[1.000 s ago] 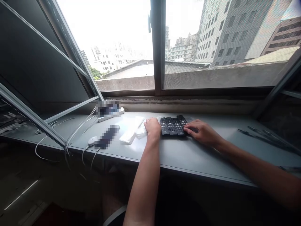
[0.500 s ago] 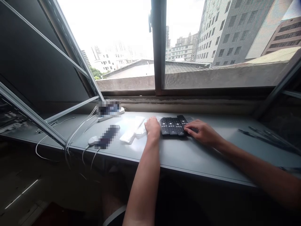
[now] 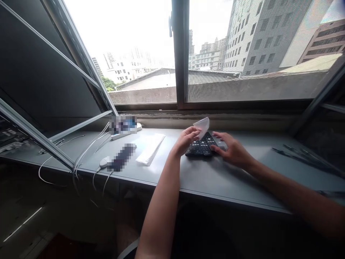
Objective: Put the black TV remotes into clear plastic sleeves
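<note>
Above the remotes [image 3: 202, 146], white wipe [image 3: 202, 126] in left hand [image 3: 187, 139].

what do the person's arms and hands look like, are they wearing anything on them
Both arms are bare along all that shows, with no sleeve in view. The left hand and right hand wear no gloves. No watch, bracelet or ring can be made out on either wrist or on the fingers, though the hands appear small here.

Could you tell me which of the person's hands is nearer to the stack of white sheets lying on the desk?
The left. The left hand, holding up a white wipe, is just right of the white sheets; the right hand rests farther right, on the far side of the remotes.
</note>
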A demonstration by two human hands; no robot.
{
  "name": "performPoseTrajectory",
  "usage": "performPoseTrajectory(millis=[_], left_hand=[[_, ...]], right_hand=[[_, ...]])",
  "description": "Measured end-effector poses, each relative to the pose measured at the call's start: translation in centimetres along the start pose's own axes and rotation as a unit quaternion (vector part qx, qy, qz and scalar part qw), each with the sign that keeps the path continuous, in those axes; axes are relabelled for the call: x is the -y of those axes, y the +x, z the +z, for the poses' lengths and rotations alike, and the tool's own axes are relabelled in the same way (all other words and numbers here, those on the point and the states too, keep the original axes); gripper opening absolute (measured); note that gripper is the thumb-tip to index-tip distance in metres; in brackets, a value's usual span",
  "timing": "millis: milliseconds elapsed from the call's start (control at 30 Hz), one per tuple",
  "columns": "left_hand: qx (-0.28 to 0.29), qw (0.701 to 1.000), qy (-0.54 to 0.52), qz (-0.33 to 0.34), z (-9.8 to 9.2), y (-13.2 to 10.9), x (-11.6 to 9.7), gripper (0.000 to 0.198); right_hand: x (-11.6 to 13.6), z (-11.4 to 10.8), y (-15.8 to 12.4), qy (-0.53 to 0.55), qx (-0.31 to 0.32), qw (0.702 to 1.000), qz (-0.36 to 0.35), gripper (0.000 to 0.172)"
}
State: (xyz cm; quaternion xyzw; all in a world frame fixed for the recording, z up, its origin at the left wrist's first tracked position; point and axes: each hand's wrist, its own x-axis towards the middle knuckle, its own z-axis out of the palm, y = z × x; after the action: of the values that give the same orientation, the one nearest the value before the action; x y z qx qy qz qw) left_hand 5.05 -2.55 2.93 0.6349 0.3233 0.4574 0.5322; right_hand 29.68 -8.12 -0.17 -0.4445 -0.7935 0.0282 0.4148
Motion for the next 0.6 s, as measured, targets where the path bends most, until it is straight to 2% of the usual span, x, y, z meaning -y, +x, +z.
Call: performPoseTrajectory(millis=[67, 100, 167, 233, 300, 433, 533, 600], left_hand=[[0.08, 0.991, -0.109, -0.012, 0.6, -0.6, -0.5, 0.024], [0.116, 0.981, -0.154, -0.016, 0.9, -1.0, -0.7, 0.027], [0.163, 0.96, -0.229, -0.016, 1.3, -1.4, -1.0, 0.032], [0.17, 0.944, -0.282, -0.017, 1.6, -1.4, -1.0, 0.031], [0.135, 0.938, -0.319, -0.021, 1.6, -1.0, -0.9, 0.025], [-0.016, 0.92, -0.391, -0.003, 1.0, 0.1, -0.3, 0.008], [-0.124, 0.892, -0.434, 0.004, 0.3, 0.7, -0.1, 0.011], [-0.17, 0.875, -0.453, 0.002, 0.0, 0.9, 0.0, 0.012]], right_hand=[[0.5, -0.2, 0.1, 0.013, -0.016, 1.0, -0.002, 0.072], [0.7, -0.4, 0.2, 0.021, -0.015, 1.0, -0.008, 0.071], [1.1, -0.7, 0.3, 0.041, 0.001, 0.999, -0.022, 0.054], [1.5, -0.8, 0.4, 0.068, 0.014, 0.997, -0.032, 0.038], [1.7, -0.8, 0.4, 0.095, 0.014, 0.995, -0.034, 0.03], [1.8, -0.6, 0.2, 0.134, 0.007, 0.991, -0.004, 0.026], [1.7, -0.6, 0.0, 0.141, -0.001, 0.99, 0.03, 0.025], [1.7, -0.7, 0.0, 0.135, -0.015, 0.99, 0.04, 0.025]])
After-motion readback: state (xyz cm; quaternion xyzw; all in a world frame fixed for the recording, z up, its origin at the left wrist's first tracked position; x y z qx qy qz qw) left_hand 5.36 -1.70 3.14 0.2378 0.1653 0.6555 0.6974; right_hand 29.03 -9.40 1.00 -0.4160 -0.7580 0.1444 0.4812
